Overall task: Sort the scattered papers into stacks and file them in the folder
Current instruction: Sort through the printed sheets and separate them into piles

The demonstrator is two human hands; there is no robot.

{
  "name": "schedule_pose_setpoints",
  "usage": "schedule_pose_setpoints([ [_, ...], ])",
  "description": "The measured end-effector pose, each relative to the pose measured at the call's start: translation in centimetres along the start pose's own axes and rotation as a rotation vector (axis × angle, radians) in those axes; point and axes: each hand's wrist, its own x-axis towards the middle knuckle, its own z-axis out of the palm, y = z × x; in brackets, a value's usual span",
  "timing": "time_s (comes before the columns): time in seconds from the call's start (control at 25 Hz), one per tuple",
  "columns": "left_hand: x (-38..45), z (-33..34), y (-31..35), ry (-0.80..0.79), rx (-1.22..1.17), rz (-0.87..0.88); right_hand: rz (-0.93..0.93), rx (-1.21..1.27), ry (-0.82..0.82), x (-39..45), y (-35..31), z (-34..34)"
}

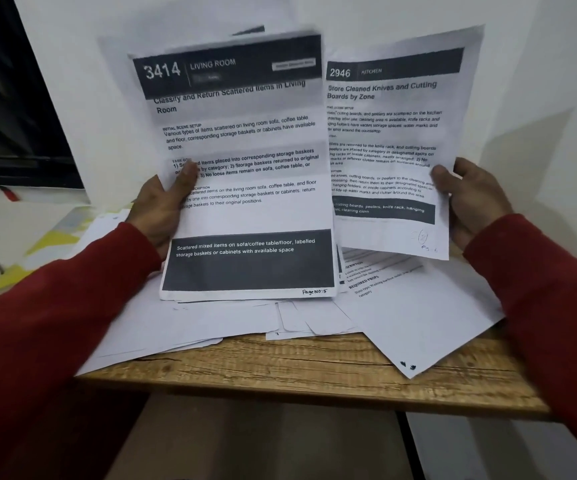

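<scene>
Step in hand: sorting. Left hand (162,209) grips white printed sheaf headed "3414 Living Room" (245,174), upright, centre. Right hand (470,199) pinches white "2946 Kitchen" sheet (387,150), right. Loose white papers (418,317) litter pale wooden tabletop (315,365). Next, likely: lay each on matching stack; folder not identifiable.

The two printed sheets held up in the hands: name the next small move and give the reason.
Probably lay the white KITCHEN sheet numbered 2946, held by the right hand, onto its own stack. The left hand grips the LIVING ROOM sheet numbered 3414, a different category, and loose white papers lie unsorted on the wooden table.
</scene>
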Motion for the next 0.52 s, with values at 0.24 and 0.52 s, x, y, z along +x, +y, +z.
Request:
schedule_pose_setpoints([
  [0.24, -0.41, 0.6, 0.63, -0.035, -0.034, 0.024, -0.021, 0.028, -0.009, -0.28, -0.03, 0.18],
  [0.52, -0.28, 0.42, 0.44, -0.014, -0.005, 0.015, -0.008, 0.018, -0.053, -0.22, 0.17, 0.41],
])
